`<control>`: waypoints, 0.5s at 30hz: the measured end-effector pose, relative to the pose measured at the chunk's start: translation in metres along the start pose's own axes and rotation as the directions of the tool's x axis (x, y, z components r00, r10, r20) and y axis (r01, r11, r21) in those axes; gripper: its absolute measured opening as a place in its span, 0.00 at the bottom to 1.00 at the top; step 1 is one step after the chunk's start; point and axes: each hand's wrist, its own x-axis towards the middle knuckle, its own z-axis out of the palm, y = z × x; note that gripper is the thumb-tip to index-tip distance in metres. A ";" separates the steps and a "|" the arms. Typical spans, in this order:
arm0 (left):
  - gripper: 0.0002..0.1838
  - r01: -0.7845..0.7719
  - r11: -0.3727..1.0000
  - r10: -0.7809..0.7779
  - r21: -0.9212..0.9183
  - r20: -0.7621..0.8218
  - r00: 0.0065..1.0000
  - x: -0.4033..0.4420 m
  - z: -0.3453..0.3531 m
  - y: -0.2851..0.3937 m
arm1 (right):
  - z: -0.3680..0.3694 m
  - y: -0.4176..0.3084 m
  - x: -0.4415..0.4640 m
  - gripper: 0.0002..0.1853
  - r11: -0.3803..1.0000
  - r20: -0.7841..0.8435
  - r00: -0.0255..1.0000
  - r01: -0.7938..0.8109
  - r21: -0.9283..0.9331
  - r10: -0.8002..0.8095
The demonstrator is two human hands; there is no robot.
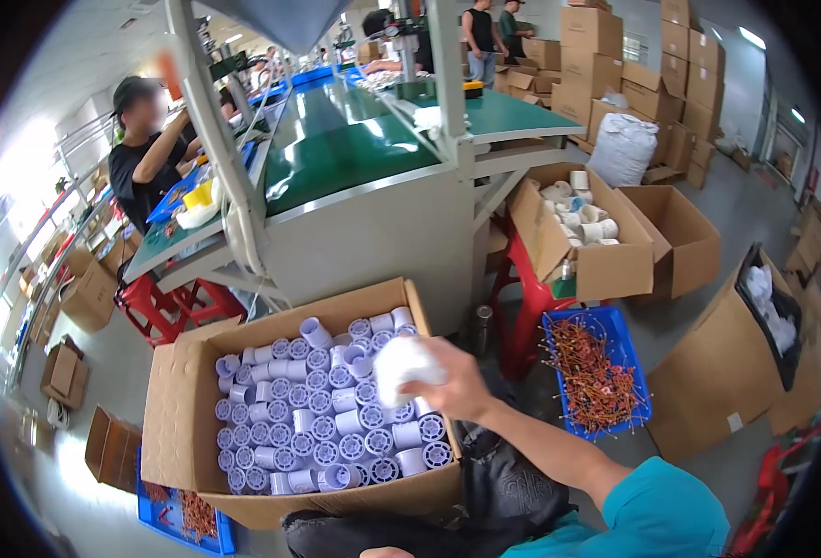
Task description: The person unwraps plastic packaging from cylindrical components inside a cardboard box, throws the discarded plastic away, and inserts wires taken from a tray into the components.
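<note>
My right hand (454, 379) is closed around a white rounded piece (408, 369), smeared by motion, so its exact kind is unclear. It is above the right side of an open cardboard box (173, 418). Pale lilac cup-shaped plastic parts (325, 453) fill that box, several upright with slotted round ends showing and others on their sides. Only a sliver of my left hand (387, 552) shows at the bottom edge, near my lap; its fingers are hidden.
A blue tray (647, 400) of reddish wired parts lies at right. Behind it, a carton (606, 270) of white cups rests on a red stool (519, 316). A green conveyor (345, 153) runs ahead. A co-worker (140, 149) sits at left. Another blue tray (220, 539) lies lower left.
</note>
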 end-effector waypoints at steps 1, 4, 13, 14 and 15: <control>0.41 -0.066 0.994 0.070 -0.085 0.054 0.996 0.000 0.002 -0.004 | -0.027 -0.009 -0.008 0.32 0.999 -0.078 0.996 -0.048 0.024 0.050; 0.43 0.118 0.993 -0.114 -0.019 0.136 0.984 0.004 0.000 0.013 | -0.104 -0.020 -0.046 0.30 0.972 -0.310 0.928 -0.155 0.177 0.205; 0.36 0.412 0.911 -0.408 -0.032 0.091 0.909 0.085 -0.104 -0.021 | -0.311 -0.189 -0.169 0.33 0.741 -0.782 0.425 -0.305 -0.598 -0.456; 0.36 0.426 0.903 -0.418 -0.054 0.110 0.902 0.084 -0.136 -0.038 | -0.323 -0.219 -0.163 0.32 0.650 -0.702 0.383 -0.278 -0.708 -0.600; 0.34 0.448 0.880 -0.441 0.160 -0.083 0.894 0.081 -0.166 -0.053 | -0.334 -0.242 -0.151 0.30 0.682 -0.705 0.281 -0.192 -0.706 -0.651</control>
